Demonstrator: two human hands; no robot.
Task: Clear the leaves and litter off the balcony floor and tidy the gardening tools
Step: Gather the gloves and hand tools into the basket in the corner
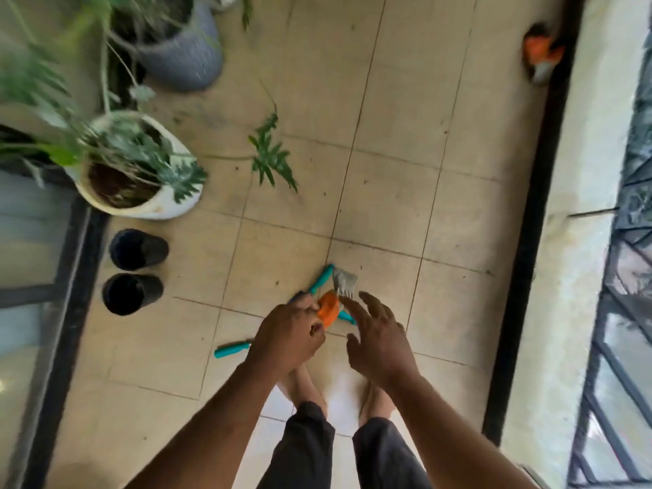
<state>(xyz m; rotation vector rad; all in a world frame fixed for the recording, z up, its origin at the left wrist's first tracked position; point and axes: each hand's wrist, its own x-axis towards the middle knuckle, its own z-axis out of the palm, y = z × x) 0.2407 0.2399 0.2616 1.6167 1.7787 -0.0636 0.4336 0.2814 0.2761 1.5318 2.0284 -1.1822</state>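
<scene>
Several small garden tools lie in a heap on the tiled floor in front of my feet. An orange-handled tool (328, 311) with a grey fork head (345, 283) is held by my left hand (287, 338), fingers curled round its handle. Teal-handled tools (321, 278) lie under it, and another teal handle (232, 349) sticks out to the left of my left hand. My right hand (379, 338) hovers just right of the heap, fingers spread and holding nothing. A cut green leaf (271, 155) on a long stem lies on the tiles farther out.
A white plant pot (141, 202) and a grey pot (187, 54) stand at the left. Two empty black pots (137, 248) (131, 292) sit by the glass door frame. An orange and grey object (541, 54) lies by the right wall's dark base. Railing runs along the right.
</scene>
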